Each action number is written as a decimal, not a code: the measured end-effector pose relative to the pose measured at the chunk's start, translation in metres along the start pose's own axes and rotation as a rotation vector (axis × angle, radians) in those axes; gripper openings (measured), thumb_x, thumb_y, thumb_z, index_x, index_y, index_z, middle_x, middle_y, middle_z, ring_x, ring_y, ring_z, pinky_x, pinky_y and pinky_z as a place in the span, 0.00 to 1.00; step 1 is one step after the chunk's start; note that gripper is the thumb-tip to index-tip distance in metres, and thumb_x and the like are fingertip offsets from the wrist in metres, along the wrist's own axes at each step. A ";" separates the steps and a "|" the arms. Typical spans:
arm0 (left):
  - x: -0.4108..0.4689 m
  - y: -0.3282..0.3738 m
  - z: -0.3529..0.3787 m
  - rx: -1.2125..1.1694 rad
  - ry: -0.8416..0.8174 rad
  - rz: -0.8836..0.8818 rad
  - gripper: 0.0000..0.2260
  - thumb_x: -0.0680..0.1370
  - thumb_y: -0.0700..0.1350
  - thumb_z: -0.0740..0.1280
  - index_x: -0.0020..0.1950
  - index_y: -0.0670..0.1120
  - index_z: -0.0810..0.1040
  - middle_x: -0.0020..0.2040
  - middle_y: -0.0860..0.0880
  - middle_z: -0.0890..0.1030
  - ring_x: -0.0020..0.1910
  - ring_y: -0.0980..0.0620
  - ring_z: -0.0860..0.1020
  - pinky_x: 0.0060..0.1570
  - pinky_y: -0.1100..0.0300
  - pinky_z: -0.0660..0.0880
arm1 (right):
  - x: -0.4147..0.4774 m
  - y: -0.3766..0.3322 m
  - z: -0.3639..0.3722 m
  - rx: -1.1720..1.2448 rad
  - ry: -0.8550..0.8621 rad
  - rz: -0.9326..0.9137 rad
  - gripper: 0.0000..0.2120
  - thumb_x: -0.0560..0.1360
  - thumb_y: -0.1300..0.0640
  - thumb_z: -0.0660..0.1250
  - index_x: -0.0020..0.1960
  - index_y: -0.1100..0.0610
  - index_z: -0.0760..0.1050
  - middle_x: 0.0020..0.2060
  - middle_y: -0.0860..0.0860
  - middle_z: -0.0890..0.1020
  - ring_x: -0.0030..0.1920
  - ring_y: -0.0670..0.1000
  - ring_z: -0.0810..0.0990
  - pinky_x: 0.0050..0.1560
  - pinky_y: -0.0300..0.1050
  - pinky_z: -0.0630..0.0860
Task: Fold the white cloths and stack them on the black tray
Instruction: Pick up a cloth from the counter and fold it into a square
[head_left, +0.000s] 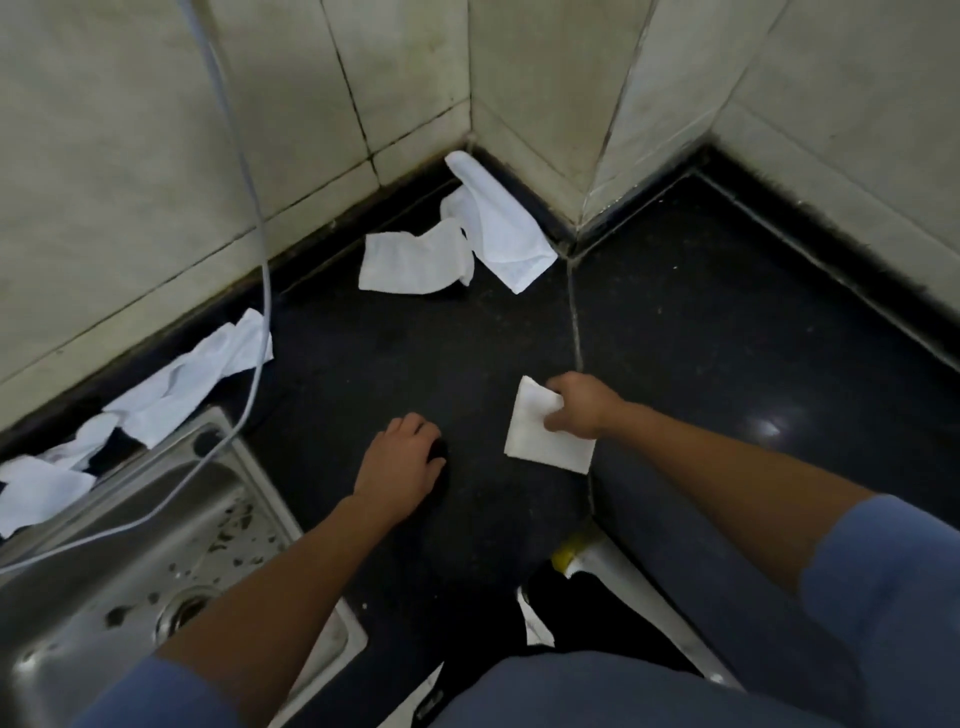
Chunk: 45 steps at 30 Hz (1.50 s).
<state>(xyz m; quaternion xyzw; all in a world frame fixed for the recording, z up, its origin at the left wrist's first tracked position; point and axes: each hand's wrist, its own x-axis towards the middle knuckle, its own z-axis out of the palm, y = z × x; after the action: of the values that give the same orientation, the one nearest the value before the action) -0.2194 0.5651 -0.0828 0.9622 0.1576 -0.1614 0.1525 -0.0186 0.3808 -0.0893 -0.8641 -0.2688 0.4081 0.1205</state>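
White folded cloth (545, 431) sits at centre right of the frame on the dark tabletop (415, 353), pinched at its right edge by the right hand (582, 405), fingers closed on it. Left of it, apart from the cloth, the left hand (402, 462) rests palm down on the tabletop, fingers loosely curled and holding nothing. Two unfolded cloths (457, 234) lie in the tiled corner at upper centre, well apart from both hands. More crumpled cloths (171, 384) trail along the wall at the left, above the steel sink (130, 545); their number I cannot tell. A pale hose (260, 218) hangs down across them. No tray can be made out clearly.
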 end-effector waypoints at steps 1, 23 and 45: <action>0.006 0.002 -0.004 0.004 0.001 0.018 0.16 0.78 0.51 0.65 0.64 0.48 0.72 0.62 0.48 0.72 0.60 0.49 0.72 0.58 0.54 0.72 | -0.012 0.006 -0.001 0.032 0.041 -0.012 0.09 0.70 0.54 0.71 0.48 0.53 0.76 0.46 0.51 0.79 0.47 0.53 0.79 0.45 0.49 0.77; -0.068 0.420 0.049 0.264 -0.036 1.024 0.14 0.78 0.48 0.63 0.63 0.48 0.73 0.57 0.48 0.78 0.54 0.46 0.78 0.50 0.53 0.76 | -0.476 0.265 0.141 0.051 0.859 0.669 0.16 0.79 0.41 0.57 0.50 0.53 0.72 0.47 0.50 0.81 0.46 0.58 0.79 0.40 0.49 0.71; -0.401 0.868 0.278 0.409 -0.221 1.852 0.09 0.78 0.50 0.61 0.55 0.48 0.76 0.51 0.49 0.78 0.50 0.46 0.78 0.46 0.52 0.75 | -0.910 0.463 0.369 0.194 1.132 1.382 0.12 0.80 0.45 0.59 0.52 0.52 0.74 0.51 0.51 0.80 0.53 0.56 0.78 0.41 0.46 0.66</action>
<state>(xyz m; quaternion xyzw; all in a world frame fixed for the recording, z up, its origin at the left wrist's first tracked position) -0.3460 -0.4172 0.0210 0.6921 -0.7133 -0.0910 0.0624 -0.6083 -0.5182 0.0597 -0.8908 0.4465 -0.0766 0.0348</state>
